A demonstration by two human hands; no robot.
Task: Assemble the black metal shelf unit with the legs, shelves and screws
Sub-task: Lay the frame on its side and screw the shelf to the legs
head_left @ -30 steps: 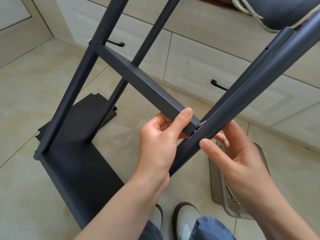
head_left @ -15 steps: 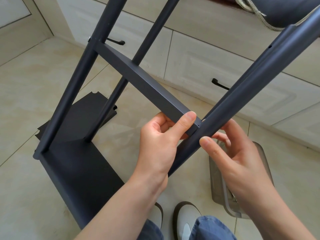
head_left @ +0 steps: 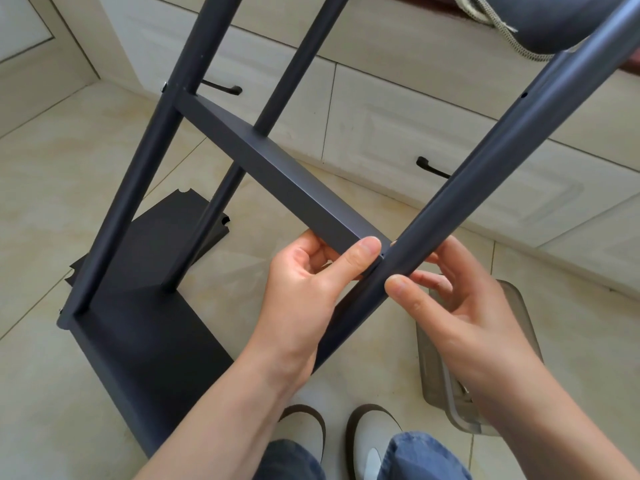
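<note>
The near corner of the upper shelf [head_left: 277,174] is pinched by the left hand [head_left: 304,282], thumb on the front edge, directly against the right front leg [head_left: 485,168]. That leg is clasped by the right hand [head_left: 460,306], thumb in front, fingers curled behind.

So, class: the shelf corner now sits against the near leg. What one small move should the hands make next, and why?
Probably nudge the shelf corner until its hole meets the leg hole, then fit a screw. The left hand pinches that corner against the leg, the right hand steadies the leg, and no screw shows at this joint.
</note>
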